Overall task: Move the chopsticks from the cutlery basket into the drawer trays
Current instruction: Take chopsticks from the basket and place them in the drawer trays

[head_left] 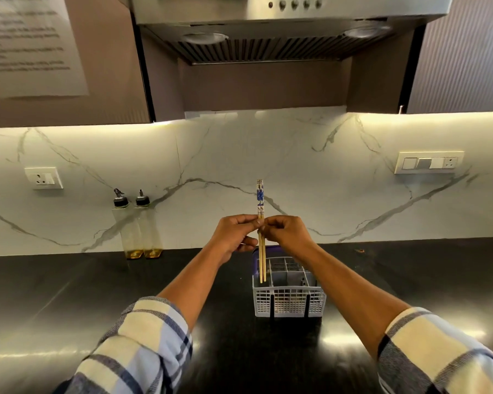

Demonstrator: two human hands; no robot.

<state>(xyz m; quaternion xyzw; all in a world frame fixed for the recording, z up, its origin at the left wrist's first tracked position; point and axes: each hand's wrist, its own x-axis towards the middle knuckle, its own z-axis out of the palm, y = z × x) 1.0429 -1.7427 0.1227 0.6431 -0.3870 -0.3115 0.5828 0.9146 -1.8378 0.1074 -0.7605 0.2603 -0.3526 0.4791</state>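
A pair of wooden chopsticks [261, 260] with blue-and-white patterned tops stands upright, its tips at the left compartment of the white plastic cutlery basket [288, 304]. My left hand [235, 234] and my right hand [286, 231] both pinch the pair at its middle from either side, above the basket. The basket sits on the dark countertop [69, 302] and its other compartments look empty. No drawer or tray is in view.
Two clear oil bottles [138, 228] stand against the marble backsplash to the left. Wall sockets sit at the left [44, 178] and right [429, 162]. A range hood [268, 32] hangs overhead. A printed sheet [32, 44] is taped on the upper left cabinet.
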